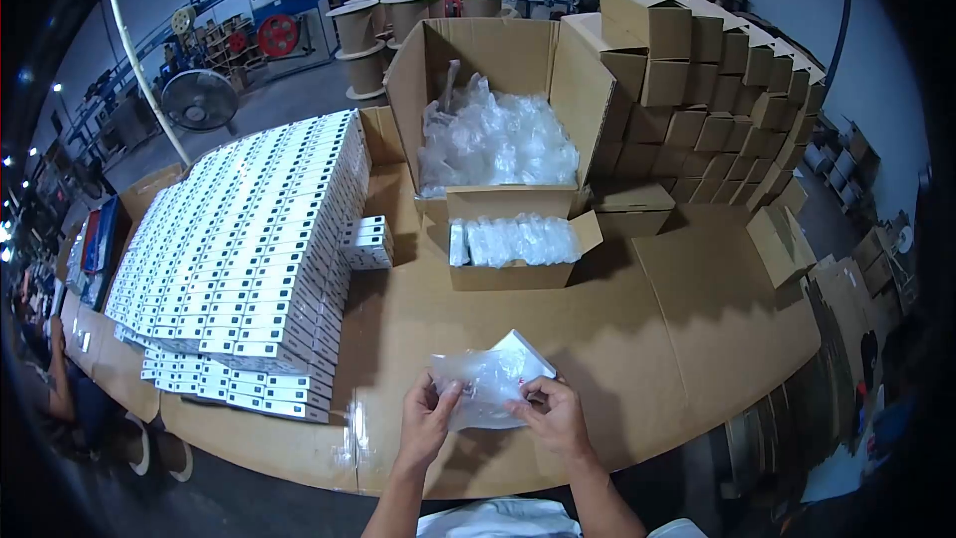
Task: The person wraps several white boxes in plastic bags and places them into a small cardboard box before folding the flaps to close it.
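Note:
Both my hands hold a clear plastic bag (486, 381) with a small white box (520, 356) partly inside it, low over the cardboard-covered table (637, 339). My left hand (426, 423) pinches the bag's left edge. My right hand (554, 416) grips its right edge, close to the box's lower corner. Just beyond them sits a small open carton (513, 274) filled with bagged items, and behind it a large open carton (488, 70) holds loose clear bags (495, 139).
A big block of stacked white boxes (249, 249) fills the table's left side. Small brown cartons (717, 90) are piled at the back right. Cable reels and machines stand on the floor behind. Another person's arm (55, 379) shows at far left.

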